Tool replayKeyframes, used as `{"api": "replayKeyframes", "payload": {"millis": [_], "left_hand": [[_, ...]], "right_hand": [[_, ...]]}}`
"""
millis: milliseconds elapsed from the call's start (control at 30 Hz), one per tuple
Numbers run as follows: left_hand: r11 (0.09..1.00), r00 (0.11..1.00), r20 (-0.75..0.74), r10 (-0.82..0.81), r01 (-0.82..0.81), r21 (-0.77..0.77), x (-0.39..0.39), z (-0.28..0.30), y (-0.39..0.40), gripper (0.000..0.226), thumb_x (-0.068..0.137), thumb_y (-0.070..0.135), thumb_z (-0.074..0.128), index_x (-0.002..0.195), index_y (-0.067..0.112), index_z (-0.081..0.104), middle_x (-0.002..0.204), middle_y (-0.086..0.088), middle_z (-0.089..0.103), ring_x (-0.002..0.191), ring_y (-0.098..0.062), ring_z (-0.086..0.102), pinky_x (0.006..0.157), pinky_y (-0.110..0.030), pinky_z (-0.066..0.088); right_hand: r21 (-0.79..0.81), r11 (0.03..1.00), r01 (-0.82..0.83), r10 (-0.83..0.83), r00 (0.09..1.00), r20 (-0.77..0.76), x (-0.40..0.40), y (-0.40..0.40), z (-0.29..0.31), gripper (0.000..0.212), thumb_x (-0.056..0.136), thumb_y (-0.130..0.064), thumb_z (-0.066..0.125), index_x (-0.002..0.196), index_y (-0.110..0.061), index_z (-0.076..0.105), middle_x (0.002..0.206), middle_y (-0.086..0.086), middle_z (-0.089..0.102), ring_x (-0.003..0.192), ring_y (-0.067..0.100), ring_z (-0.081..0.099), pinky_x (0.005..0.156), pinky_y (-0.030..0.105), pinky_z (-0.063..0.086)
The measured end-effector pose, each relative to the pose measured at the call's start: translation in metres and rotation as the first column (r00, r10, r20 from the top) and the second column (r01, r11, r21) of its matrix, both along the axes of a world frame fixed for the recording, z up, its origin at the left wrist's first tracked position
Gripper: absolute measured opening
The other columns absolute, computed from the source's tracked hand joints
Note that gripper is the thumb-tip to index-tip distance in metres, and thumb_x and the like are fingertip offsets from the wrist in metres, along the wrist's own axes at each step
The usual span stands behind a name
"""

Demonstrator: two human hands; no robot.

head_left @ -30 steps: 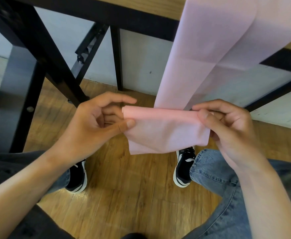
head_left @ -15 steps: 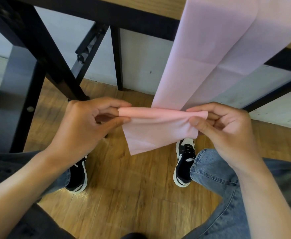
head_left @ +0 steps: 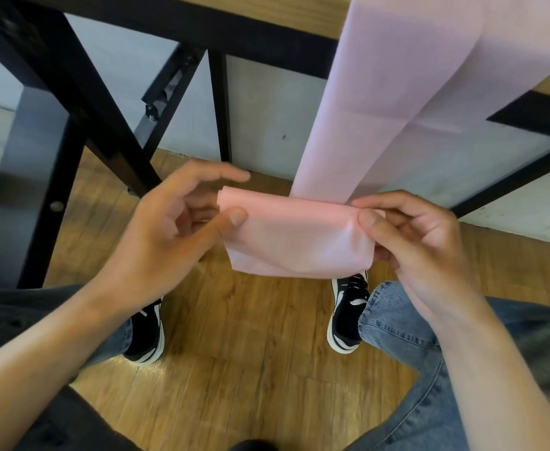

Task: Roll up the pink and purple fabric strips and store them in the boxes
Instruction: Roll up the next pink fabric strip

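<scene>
A long pink fabric strip (head_left: 394,102) hangs from the wooden table top (head_left: 299,14) down toward my lap. Its lower end (head_left: 296,236) is folded over into a loose flat fold that I hold below the table edge. My left hand (head_left: 172,229) pinches the fold's left edge with thumb on the front and fingers behind, index finger lifted above it. My right hand (head_left: 420,236) pinches the right edge between thumb and curled fingers. No purple strip and no box is in view.
The table's black metal frame and legs (head_left: 71,102) stand at the left and back, with a pale wall panel (head_left: 267,118) behind. Below are a wooden floor (head_left: 250,369), my jeans-clad knees and two black-and-white shoes (head_left: 345,314).
The folded end has turned over once more between my hands and sits slightly lower. My left index finger has lifted off the fabric; my right thumb has shifted on the right edge.
</scene>
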State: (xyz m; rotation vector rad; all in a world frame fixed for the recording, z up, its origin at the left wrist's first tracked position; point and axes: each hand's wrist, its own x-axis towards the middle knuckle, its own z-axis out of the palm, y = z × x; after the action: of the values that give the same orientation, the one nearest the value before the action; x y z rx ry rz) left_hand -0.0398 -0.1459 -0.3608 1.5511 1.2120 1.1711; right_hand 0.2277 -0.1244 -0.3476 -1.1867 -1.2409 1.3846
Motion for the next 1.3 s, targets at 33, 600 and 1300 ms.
{"api": "replayKeyframes", "payload": {"millis": [33,600,1300], "left_hand": [[1.000,1.000,0.000,-0.004,0.004,0.006,0.000,0.000,0.000,0.030,0.090,0.009,0.067,0.117,0.022,0.064,0.108,0.004,0.073,0.095,-0.009,0.072,0.071,-0.014,0.057],[0.997,0.979,-0.193,0.069,-0.063,0.035,-0.002,-0.003,-0.003,0.022,0.090,0.026,0.066,0.111,0.023,0.067,0.104,0.017,0.070,0.098,-0.002,0.069,0.073,-0.009,0.052],[0.999,0.998,-0.042,0.038,-0.038,-0.008,-0.002,0.000,-0.001,0.011,0.087,0.026,0.069,0.093,0.016,0.069,0.087,0.006,0.072,0.079,-0.009,0.070,0.065,-0.015,0.054]], "right_hand": [[-0.011,1.000,-0.004,0.004,1.000,-0.027,0.001,0.000,0.000,0.014,0.077,-0.019,0.073,0.087,-0.025,0.080,0.079,-0.001,0.075,0.073,0.009,0.069,0.055,0.018,0.053],[0.149,0.987,-0.061,0.020,0.964,0.266,0.002,0.000,-0.008,0.014,0.094,-0.023,0.064,0.101,-0.014,0.073,0.091,0.002,0.077,0.076,0.024,0.075,0.066,0.045,0.062],[0.043,0.969,-0.243,0.239,0.967,0.088,0.006,0.003,-0.009,0.027,0.082,-0.025,0.081,0.107,-0.021,0.073,0.086,-0.001,0.074,0.082,0.012,0.068,0.074,0.025,0.054]]}}
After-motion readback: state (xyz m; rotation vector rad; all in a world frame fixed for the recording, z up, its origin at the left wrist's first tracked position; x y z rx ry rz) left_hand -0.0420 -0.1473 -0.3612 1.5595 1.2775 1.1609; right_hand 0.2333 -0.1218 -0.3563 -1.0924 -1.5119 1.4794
